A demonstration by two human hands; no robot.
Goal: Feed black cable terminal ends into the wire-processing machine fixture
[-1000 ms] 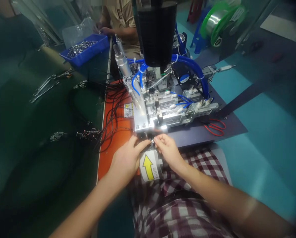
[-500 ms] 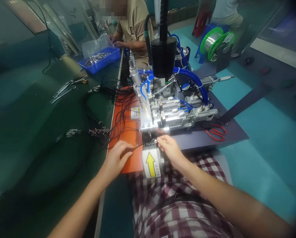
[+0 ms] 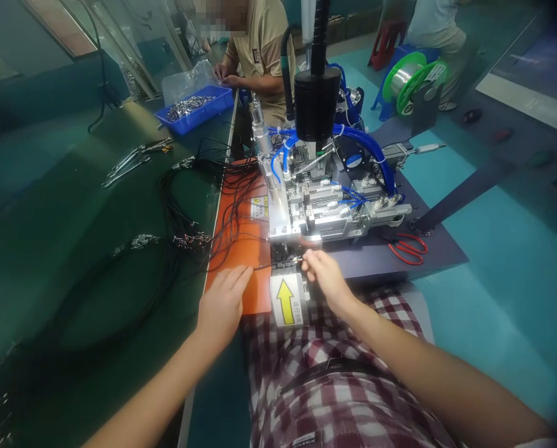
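Note:
A thin black cable (image 3: pixel 274 264) runs across the orange sheet onto the front of the machine's track, with a small shiny metal end (image 3: pixel 297 259). My left hand (image 3: pixel 222 305) is closed over the cable at the sheet, its fingers together and the thumb hidden. My right hand (image 3: pixel 327 280) is curled at the metal end, thumb and forefinger pinched there; the exact contact is too small to see. Directly below the cable, a white label with a yellow arrow (image 3: pixel 285 302) covers the track's front. Behind it stands the metal machine (image 3: pixel 334 218) with blue air hoses.
Black cables (image 3: pixel 231 218) drape over the orange sheet (image 3: pixel 257 298) and green table. Red-handled scissors (image 3: pixel 409 249) lie on the machine base. Farther off are a blue tray of metal parts (image 3: pixel 194 112), a green wire spool (image 3: pixel 413 81) and a co-worker (image 3: pixel 264 56) handling small parts.
My left hand has turned palm down, its fingers drawing together over the cable. My right hand's fingers have curled more at the metal end. The whole view has shifted slightly.

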